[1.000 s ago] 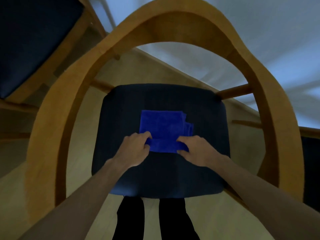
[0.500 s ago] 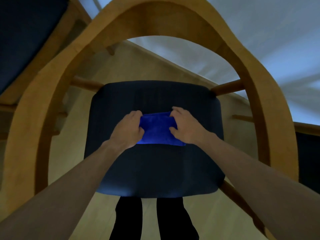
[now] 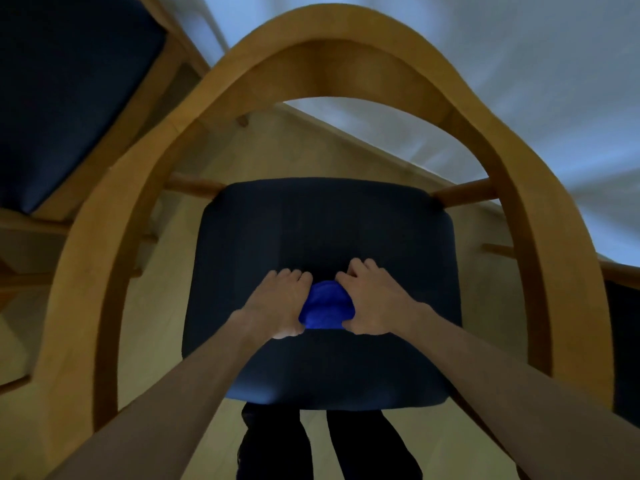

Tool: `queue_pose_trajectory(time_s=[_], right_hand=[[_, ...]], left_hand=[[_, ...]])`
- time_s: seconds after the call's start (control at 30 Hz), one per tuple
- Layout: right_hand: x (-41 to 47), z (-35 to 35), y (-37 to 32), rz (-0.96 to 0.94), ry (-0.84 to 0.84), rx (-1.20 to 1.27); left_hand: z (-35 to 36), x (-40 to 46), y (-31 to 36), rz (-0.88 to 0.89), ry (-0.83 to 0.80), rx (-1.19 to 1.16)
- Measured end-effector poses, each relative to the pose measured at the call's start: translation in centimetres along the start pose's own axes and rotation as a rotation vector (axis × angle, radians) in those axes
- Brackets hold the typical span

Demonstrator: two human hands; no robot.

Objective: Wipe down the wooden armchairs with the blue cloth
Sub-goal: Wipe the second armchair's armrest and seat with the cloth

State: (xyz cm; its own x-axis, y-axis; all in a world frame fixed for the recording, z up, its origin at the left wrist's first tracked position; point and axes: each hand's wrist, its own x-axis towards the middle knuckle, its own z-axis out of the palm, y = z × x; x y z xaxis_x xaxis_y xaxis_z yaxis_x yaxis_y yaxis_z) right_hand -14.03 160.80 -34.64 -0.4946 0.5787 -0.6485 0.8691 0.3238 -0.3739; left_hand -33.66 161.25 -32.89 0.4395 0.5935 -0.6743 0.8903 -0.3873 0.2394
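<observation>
A wooden armchair (image 3: pixel 332 60) with a curved back and arm rail stands in front of me, its dark navy seat cushion (image 3: pixel 322 220) in the middle of the view. The blue cloth (image 3: pixel 325 304) lies bunched on the seat between my hands. My left hand (image 3: pixel 277 303) grips its left side and my right hand (image 3: pixel 375 299) grips its right side, fingers curled over the cloth. Most of the cloth is hidden under my hands.
A second armchair with a dark cushion (image 3: pixel 65 84) stands at the upper left. Another chair's wooden rail (image 3: pixel 620 275) shows at the right edge. A white wall (image 3: pixel 519 81) rises behind. Light wooden floor (image 3: pixel 311 147) lies beneath, and dark trouser legs (image 3: pixel 273 445) show below the seat.
The cloth lay flat and half folded a second ago; my hands have pushed together and gathered it into a small bunch. The view has shifted slightly.
</observation>
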Motion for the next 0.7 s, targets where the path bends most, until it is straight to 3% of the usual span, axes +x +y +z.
queue_pose_trajectory(time_s=[0.1,0.27,0.33,0.47,0.53,0.7], right_hand=[[-0.6,0.6,-0.2,-0.124,-0.006,0.015],[0.1,-2.2,0.1,-0.152,-0.077,0.193],[1.6,-4.9,1.0,-0.118,0.008,0.225],[6.6,-10.5,2.5,-0.030,0.377,0.121],[9.3,-12.2,2.8,0.058,0.524,0.143],[11.5,-9.7,2.2,0.194,0.441,0.168]], left_hand=[[1.2,-1.5,-0.1,0.002,0.005,-0.116],[-0.3,-1.0,-2.0,0.065,-0.223,-0.268],[-3.1,1.2,-4.0,0.073,-0.116,-0.254],[-9.1,6.8,-7.3,-0.002,0.270,-0.150],[-11.3,9.2,-8.4,-0.061,0.319,-0.155],[-10.1,10.5,-8.7,-0.082,0.401,-0.150]])
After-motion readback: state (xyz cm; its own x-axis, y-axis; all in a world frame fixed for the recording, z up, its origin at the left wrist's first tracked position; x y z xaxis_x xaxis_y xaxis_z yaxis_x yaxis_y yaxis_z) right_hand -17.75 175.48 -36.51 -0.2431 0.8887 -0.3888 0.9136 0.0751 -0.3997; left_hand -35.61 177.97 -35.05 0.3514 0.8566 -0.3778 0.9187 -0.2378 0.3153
